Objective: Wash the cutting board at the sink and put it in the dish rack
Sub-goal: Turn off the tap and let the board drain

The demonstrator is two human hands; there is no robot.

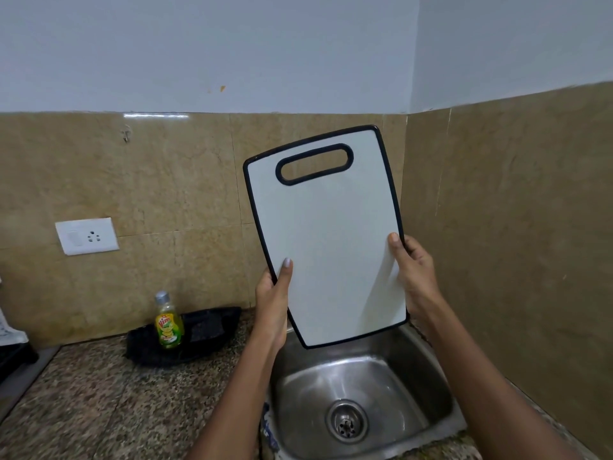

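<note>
A white cutting board (pixel 326 234) with a black rim and a handle slot at its top is held upright above the steel sink (pixel 421 380). My left hand (pixel 272 303) grips its lower left edge, thumb on the front face. My right hand (pixel 414 273) grips its lower right edge, thumb on the front as well. The board's bottom edge hangs over the back of the sink basin, whose drain (pixel 346 421) is visible. No tap and no dish rack can be seen.
A yellow dish soap bottle (pixel 169 322) stands in a black tray (pixel 212 330) with a dark sponge, left of the sink on the speckled granite counter (pixel 99 403). A wall socket (pixel 87 236) sits on the tiled backsplash. A tiled side wall closes the right.
</note>
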